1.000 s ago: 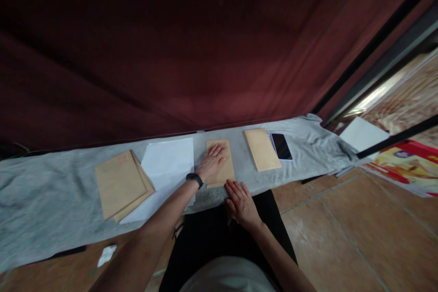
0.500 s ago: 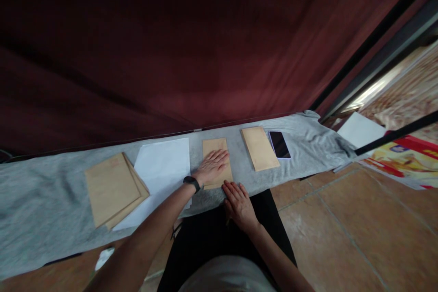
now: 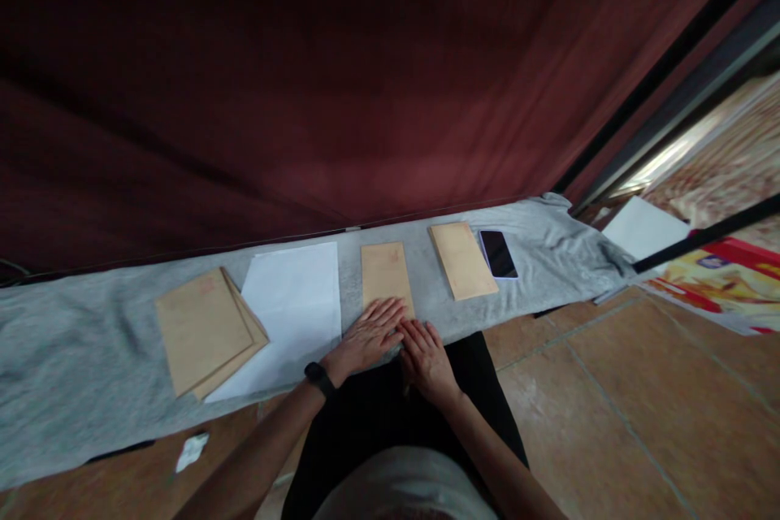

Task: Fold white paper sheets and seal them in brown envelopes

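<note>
A brown paper envelope (image 3: 385, 270) lies flat in front of me on the grey cloth. Across its near end rests my left hand (image 3: 373, 331), fingers stretched out flat, a dark band on the wrist. My right hand (image 3: 425, 356) lies at the envelope's near right corner, fingers extended and lying flat, its fingertips touching or nearly touching my left fingers. Left of the envelope are sheets of white paper (image 3: 298, 301), partly covered by a stack of brown envelopes (image 3: 204, 329). More brown envelopes (image 3: 464, 262) lie to the right, beside a phone (image 3: 498, 253) with a dark screen.
The long narrow surface is covered with grey cloth (image 3: 79, 357). A dark red curtain (image 3: 366, 97) hangs behind it. A black bar (image 3: 719, 231) and a red and yellow box (image 3: 725, 284) are at the right. White crumpled tissue (image 3: 192, 452) lies on the tiled floor (image 3: 609, 406).
My left hand has slid toward me along the envelope, from its middle to its near end, uncovering faint red print at the top. My right hand has stayed nearly in place.
</note>
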A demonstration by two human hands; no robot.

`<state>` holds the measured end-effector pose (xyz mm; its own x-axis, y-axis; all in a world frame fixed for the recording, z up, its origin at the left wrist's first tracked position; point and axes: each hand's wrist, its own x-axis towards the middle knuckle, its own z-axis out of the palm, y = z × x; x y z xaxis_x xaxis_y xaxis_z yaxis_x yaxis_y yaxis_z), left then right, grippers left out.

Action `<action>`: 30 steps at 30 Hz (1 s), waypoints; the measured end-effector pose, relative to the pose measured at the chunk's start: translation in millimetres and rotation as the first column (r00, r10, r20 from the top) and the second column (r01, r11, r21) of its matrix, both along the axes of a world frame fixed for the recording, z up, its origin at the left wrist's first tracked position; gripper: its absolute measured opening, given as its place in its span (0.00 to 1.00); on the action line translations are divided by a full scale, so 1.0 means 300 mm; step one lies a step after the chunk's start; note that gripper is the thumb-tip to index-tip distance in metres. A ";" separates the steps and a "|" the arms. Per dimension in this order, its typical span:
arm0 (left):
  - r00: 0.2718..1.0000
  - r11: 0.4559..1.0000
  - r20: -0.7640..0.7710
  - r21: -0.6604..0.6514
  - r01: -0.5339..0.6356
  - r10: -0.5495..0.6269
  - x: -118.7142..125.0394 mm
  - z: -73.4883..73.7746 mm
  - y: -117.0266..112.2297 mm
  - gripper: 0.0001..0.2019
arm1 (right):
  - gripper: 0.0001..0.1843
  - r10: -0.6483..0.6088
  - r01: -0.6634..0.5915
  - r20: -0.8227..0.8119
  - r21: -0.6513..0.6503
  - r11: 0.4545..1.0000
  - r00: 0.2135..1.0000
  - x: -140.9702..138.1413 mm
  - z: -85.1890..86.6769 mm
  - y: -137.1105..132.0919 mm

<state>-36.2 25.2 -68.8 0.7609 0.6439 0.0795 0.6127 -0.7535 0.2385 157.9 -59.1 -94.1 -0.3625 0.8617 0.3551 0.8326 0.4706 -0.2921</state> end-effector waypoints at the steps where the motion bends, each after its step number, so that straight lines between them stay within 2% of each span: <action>1: 1.000 1.000 0.005 0.020 -0.003 0.003 -0.007 0.002 -0.022 0.29 | 0.28 0.000 0.000 0.002 -0.001 1.000 1.000 0.000 0.001 0.000; 6: 0.997 0.994 -0.007 0.084 -0.072 0.073 -0.036 0.001 -0.113 0.33 | 0.29 -0.007 0.008 0.011 -0.014 1.000 1.000 0.001 0.015 -0.002; 11: 0.982 0.974 -0.026 0.137 -0.181 0.186 -0.061 -0.023 -0.166 0.34 | 0.27 -0.031 0.031 -0.004 -0.021 0.999 1.000 -0.001 0.025 -0.006; 20: 0.926 0.899 0.030 0.229 -0.372 0.376 -0.049 -0.051 -0.236 0.37 | 0.26 -0.132 0.132 -0.026 -0.005 0.991 0.991 0.015 0.007 -0.007; 24: 0.915 0.888 0.042 0.228 -0.399 0.400 -0.034 -0.060 -0.243 0.38 | 0.26 -0.168 0.168 -0.025 0.003 0.986 0.985 0.001 0.013 -0.005; 30: 0.926 0.903 0.020 0.216 -0.371 0.376 -0.034 -0.054 -0.241 0.35 | 0.27 -0.057 0.057 -0.019 -0.041 0.998 0.998 -0.085 0.034 -0.005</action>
<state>-46.4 -47.1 -84.9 0.4707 0.8514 0.2316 0.8626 -0.4992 0.0821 132.4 -60.6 -83.8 -0.3055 0.8947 0.3259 0.8515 0.4099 -0.3270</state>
